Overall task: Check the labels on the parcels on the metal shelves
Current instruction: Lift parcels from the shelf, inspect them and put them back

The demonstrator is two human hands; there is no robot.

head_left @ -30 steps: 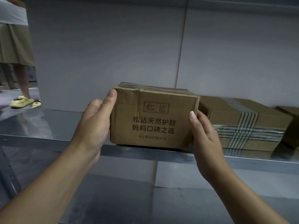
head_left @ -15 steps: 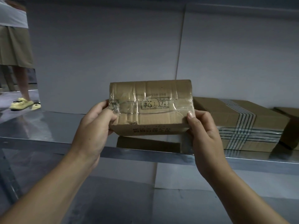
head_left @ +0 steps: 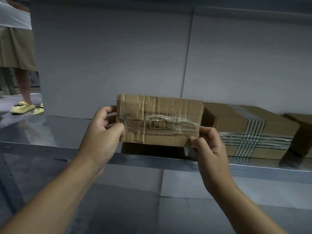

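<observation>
**Small parcel [head_left: 160,120] raised, two more shelved**

The small parcel is a creased brown cardboard box, held just above the metal shelf [head_left: 50,132]. Its broad face is toward the camera, and clear tape crosses a printed mark. To its right a flat parcel [head_left: 249,130], banded with striped tape, lies on the shelf. A third parcel [head_left: 302,132] sits just beside it at the frame edge.

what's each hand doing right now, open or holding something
Left hand: holding the left end of the cardboard box, fingers curled round it.
Right hand: holding the same box, pinching its lower right corner.
</observation>
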